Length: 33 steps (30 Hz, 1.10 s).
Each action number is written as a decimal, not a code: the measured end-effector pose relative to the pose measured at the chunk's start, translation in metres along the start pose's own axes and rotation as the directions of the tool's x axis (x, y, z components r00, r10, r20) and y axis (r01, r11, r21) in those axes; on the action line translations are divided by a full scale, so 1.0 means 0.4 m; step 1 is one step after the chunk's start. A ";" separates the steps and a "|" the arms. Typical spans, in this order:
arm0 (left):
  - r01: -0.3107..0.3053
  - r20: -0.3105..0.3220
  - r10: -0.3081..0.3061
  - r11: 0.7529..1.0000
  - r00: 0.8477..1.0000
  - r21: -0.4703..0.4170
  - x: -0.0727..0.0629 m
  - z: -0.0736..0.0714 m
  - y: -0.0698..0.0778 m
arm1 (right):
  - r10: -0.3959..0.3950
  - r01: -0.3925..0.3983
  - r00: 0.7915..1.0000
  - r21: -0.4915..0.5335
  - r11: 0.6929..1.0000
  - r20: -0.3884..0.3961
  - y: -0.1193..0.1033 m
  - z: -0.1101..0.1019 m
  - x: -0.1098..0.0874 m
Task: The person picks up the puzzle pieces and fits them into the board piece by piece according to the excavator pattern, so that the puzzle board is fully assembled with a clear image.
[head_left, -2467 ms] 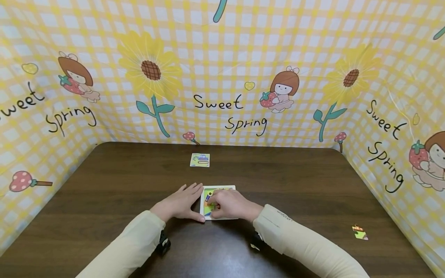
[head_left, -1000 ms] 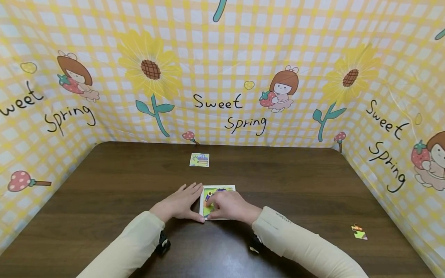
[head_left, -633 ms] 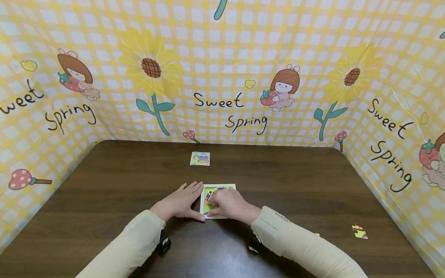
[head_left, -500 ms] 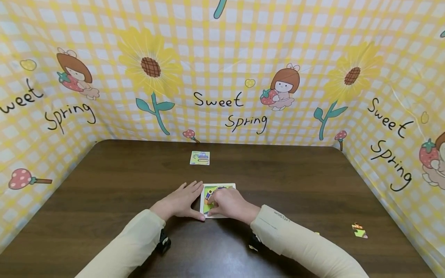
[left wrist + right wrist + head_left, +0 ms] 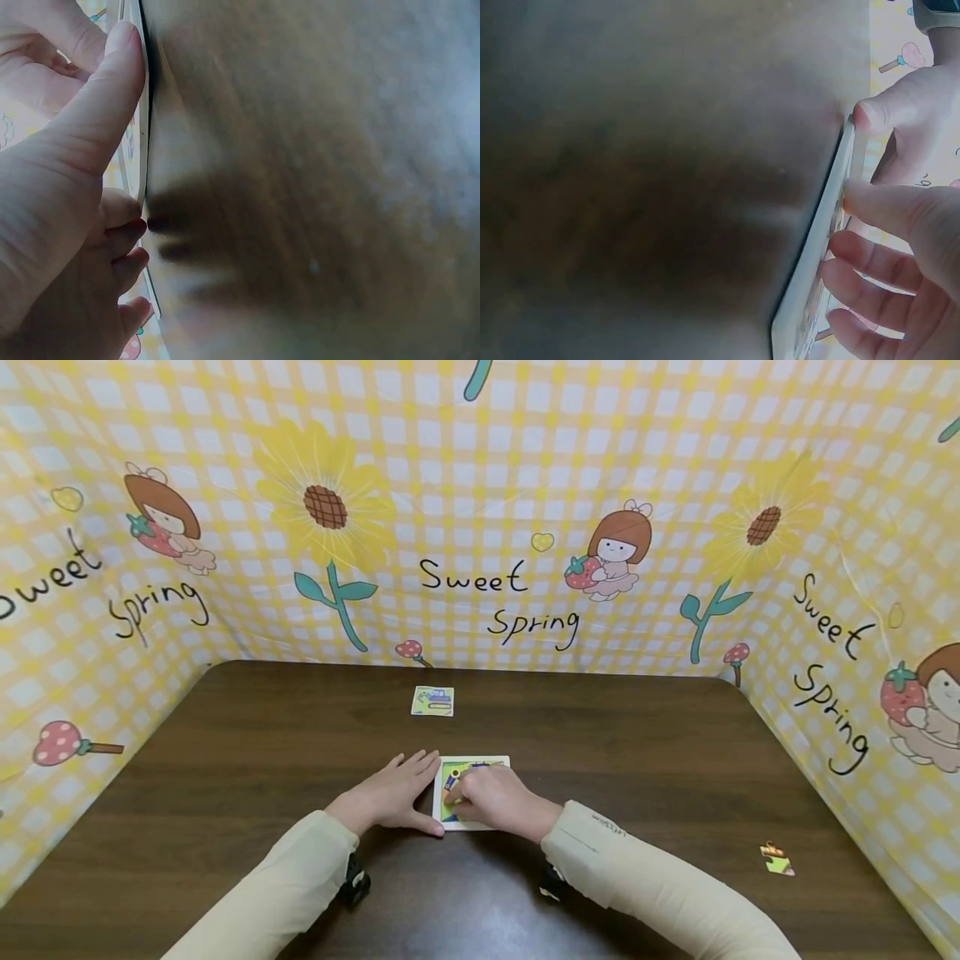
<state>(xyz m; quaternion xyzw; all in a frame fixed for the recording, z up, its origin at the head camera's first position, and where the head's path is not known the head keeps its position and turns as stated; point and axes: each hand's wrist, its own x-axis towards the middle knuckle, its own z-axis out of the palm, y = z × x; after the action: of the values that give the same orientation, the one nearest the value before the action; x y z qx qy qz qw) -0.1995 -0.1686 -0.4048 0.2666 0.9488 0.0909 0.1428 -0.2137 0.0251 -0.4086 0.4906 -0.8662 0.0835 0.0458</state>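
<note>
A white-framed jigsaw tray lies flat on the table, its green picture partly covered. Along its left edge rests my left hand, fingers extended, thumb at the near left corner. My right hand lies over the right part of the picture, with bent fingers touching its surface. In the right wrist view the right thumb rests by the white rim, apart from the other fingers, with no piece showing between them. Whatever lies under the right palm is hidden.
A small picture card with a blue vehicle lies beyond the tray. Far to the right is a loose jigsaw piece in green and orange. Yellow checked cloth walls in the brown table at the back and sides.
The right thumb has drawn in from the tray's near edge towards the fingers. The left hand and tray keep their places. A small yellow bit beside the right sleeve has dropped from sight.
</note>
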 end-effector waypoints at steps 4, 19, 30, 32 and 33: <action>-0.002 0.002 0.002 1.000 1.000 -0.002 0.004 0.000 0.002 | 0.019 -0.021 0.999 0.068 0.997 0.034 0.002 -0.007 -0.003; 0.024 0.022 -0.024 1.000 0.999 -0.018 0.002 -0.007 0.008 | 0.156 -0.157 0.987 0.399 0.904 0.037 0.071 -0.106 -0.074; 0.031 0.017 -0.030 0.999 0.999 -0.037 -0.001 0.001 0.003 | 0.241 -0.250 0.967 0.454 0.855 0.079 0.178 -0.163 -0.340; 0.027 0.012 -0.026 0.999 1.000 -0.042 -0.001 0.002 0.003 | 0.251 -0.269 0.963 0.463 0.845 0.100 0.190 -0.164 -0.390; 0.025 0.010 -0.024 0.999 1.000 -0.041 0.000 0.002 0.003 | 0.257 -0.278 0.960 0.465 0.841 0.110 0.193 -0.166 -0.413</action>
<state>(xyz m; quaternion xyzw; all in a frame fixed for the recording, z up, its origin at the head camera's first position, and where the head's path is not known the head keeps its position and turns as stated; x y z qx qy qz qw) -0.1987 -0.1676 -0.4053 0.2525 0.9492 0.1074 0.1540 -0.1953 0.2158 -0.3778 0.3629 -0.8796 0.2885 -0.1068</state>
